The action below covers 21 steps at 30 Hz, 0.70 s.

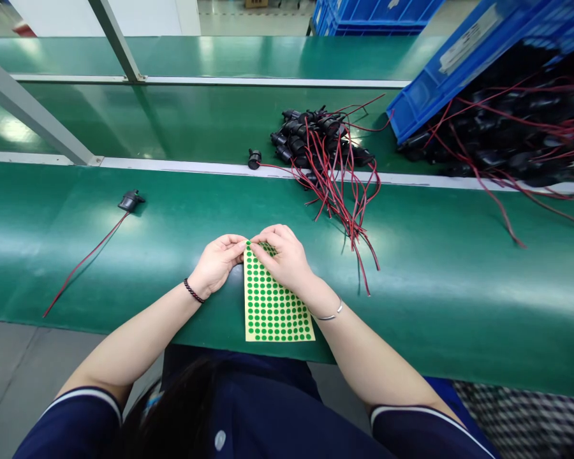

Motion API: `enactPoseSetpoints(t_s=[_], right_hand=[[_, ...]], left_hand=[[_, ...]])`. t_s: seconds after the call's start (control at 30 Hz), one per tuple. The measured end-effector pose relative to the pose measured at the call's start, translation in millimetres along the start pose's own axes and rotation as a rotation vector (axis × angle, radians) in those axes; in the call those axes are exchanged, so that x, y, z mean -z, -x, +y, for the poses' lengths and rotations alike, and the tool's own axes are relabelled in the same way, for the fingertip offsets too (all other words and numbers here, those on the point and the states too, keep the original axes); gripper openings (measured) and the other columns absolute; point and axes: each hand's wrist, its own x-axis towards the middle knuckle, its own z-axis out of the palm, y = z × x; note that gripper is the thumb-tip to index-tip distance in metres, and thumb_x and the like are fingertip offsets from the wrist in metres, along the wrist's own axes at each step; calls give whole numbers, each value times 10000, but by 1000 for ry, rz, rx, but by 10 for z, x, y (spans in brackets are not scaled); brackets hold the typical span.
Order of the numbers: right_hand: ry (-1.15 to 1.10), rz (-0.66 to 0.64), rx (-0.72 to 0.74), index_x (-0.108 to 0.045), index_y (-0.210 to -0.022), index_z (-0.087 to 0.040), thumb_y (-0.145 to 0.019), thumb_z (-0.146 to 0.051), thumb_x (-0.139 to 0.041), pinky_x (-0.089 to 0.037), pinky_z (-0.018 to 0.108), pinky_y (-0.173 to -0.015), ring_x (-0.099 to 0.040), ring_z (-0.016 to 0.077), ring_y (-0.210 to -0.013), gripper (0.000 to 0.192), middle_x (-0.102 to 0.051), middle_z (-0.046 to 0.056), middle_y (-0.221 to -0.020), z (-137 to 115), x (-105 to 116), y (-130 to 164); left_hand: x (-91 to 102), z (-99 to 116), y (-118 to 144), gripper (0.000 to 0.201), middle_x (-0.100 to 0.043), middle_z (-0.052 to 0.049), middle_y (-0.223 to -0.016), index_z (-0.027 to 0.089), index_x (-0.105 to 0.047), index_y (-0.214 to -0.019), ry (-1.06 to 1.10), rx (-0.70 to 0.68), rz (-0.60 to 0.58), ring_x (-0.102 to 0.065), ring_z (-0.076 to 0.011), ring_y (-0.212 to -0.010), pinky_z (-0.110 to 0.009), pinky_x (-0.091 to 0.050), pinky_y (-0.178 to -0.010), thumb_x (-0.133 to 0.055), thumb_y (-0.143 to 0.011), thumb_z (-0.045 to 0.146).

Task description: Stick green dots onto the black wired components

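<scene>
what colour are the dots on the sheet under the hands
Green dots on a pale yellow sheet, seen in the head view.

Navy sleeves (71, 426) have white trim (92, 391); the left wrist (201, 279) wears a dark bracelet (192, 291), the right wrist (319, 296) a silver bangle (330, 317).

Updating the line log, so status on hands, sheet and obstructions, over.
Left hand, right hand: fingertips together at sticker sheet, upper left corner. Sheet partly covered by right hand. Wired black parts piled beyond, apart from sheet.
</scene>
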Motion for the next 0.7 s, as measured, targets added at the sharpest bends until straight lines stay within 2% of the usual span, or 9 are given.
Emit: enactPoseSetpoints(t_s=[0.17,0.5,0.6,0.7], right_hand=[[-8,24,-43,-704,-893,-235,-881,-245,-626,-509,384,-799,-634,217,-874,79,-677,56,-888,-21,3,11],[153,51,0,-694,-818,-228,-888,-264,-615,-475,394,-770,-622,227,-821,112,-677,59,-824,-43,-3,35],[118,49,-14,-674,-793,-219,-883,-252,-611,-480,389,-773,-621,225,-822,116,-667,60,-815,-48,-12,32],[-14,26,-63,-641,-782,-215,-863,-219,-605,-490,351,-738,-613,200,-802,89,-645,52,-817,-54,-17,18]], left_hand=[[-7,-11,2,225,-698,-11,-755,125,-696,-774,-29,-33,6,-622,-81,-669,-237,-527,-700,-868,-657,211],[-3,-17,6,280,-720,-26,-755,125,-736,-785,-82,-32,17,-617,-81,-652,-236,-530,-680,-898,-611,273],[-7,-19,-7,301,-718,-28,-753,122,-736,-785,-96,-33,21,-615,-82,-650,-234,-528,-674,-904,-598,287],[-6,-45,-17,323,-713,-25,-743,120,-730,-779,-118,-50,24,-611,-84,-645,-232,-521,-667,-908,-582,304]])
